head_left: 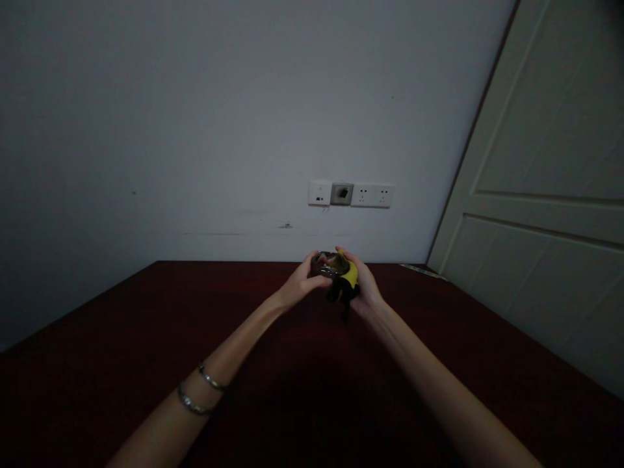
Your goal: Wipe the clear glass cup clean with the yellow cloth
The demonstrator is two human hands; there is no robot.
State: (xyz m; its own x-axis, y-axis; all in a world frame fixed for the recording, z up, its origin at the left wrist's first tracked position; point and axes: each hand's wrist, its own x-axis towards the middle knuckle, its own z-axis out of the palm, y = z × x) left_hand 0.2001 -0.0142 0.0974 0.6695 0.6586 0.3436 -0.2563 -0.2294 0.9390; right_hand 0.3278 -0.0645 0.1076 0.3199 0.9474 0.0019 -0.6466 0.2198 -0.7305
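Observation:
A clear, round glass vessel (325,265), with its mouth facing up toward me, is held between my two hands above the table. My left hand (303,281) wraps its left side, thumb across the front and fingers behind. On the other side, my right hand (366,285) is closed around a yellow and black piece of cloth-like material (350,276), which presses against the glass's right rim. Dark ends of this material hang down below the vessel. Its exact kind is hard to make out in the dim light. Two bangles (194,404) circle my left forearm.
A dark red table (244,325) spreads beneath my arms and reaches the pale wall (219,117). Sockets and switch plates (372,195) sit on the wall behind my hands. A panelled door (546,195) stands at right, near a thin flat strip (423,270) on the table's far corner.

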